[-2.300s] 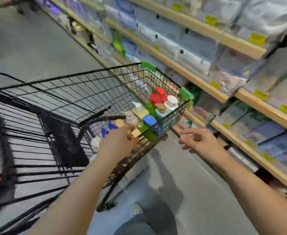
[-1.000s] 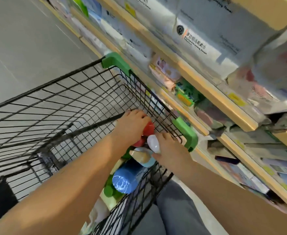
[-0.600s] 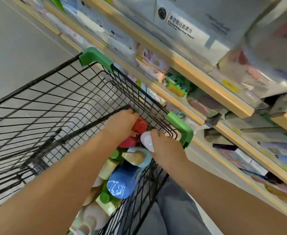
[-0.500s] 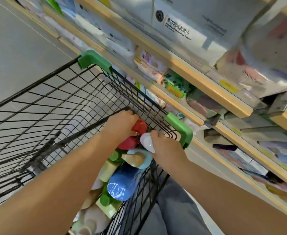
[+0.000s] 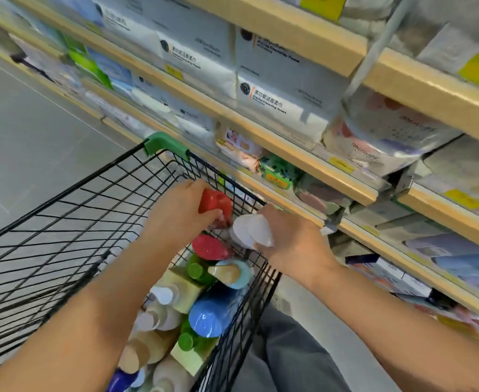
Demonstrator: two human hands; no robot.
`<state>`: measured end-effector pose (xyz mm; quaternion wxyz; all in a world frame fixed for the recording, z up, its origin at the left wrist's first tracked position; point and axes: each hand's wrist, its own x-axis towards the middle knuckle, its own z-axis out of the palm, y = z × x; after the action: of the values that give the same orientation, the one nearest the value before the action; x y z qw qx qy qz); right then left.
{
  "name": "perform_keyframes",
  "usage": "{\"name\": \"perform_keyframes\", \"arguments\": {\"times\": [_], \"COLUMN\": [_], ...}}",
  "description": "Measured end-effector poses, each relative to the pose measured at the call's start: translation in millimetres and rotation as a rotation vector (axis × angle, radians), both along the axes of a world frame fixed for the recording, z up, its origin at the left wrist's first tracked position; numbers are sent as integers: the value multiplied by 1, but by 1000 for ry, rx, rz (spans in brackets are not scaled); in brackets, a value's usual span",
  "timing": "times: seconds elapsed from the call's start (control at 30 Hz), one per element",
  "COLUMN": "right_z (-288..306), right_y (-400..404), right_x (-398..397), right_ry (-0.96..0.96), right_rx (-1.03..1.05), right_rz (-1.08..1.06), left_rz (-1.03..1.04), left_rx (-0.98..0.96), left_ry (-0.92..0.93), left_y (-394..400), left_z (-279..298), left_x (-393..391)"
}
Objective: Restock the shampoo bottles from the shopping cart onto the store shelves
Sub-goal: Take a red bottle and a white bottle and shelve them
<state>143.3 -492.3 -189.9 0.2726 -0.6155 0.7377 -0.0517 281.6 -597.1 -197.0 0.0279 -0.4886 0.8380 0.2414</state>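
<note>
A black wire shopping cart with green corner guards holds several shampoo bottles along its right side. My left hand grips a red-capped bottle at the cart's far right corner. My right hand grips a white-capped bottle just beside it. Below them lie a second red cap, a blue-capped bottle, green-capped bottles and beige ones.
Wooden-edged store shelves run along the right, packed with white tissue packs and other packages, with yellow price tags. Grey floor stretches to the left. My grey trouser leg is beside the cart.
The two hands have lifted the red-capped and white-capped bottles slightly higher out of the pile. The view has shifted closer to the shelves.
</note>
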Motion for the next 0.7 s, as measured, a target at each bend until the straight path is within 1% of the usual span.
{"name": "perform_keyframes", "arguments": {"times": [0.07,0.17,0.4,0.43,0.5,0.6,0.7], "right_z": [26,66,147,157,173,189,204], "right_y": [7,24,82,95,122,167,228], "right_x": [-4,-9,-39,-47,-64,-89,-121], "right_ry": [-41,-45,-20,-22,-67,-191,-204], "right_rx": [-57,-166,-386,-415,-477,-567,-635], "right_rz": [-51,-130,-245,-263,-304,-389,-425], "left_rz": [52,73,48,46,26,-33,-88], "left_rx": [-57,-163,-246,-244,-241,-275,-292], "left_ry": [87,207,478,490,517,578,637], "left_y": [6,18,67,78,103,143,199], "left_z": [26,71,166,178,196,211,224], "left_x": [2,-1,-37,-45,-61,-86,-121]}}
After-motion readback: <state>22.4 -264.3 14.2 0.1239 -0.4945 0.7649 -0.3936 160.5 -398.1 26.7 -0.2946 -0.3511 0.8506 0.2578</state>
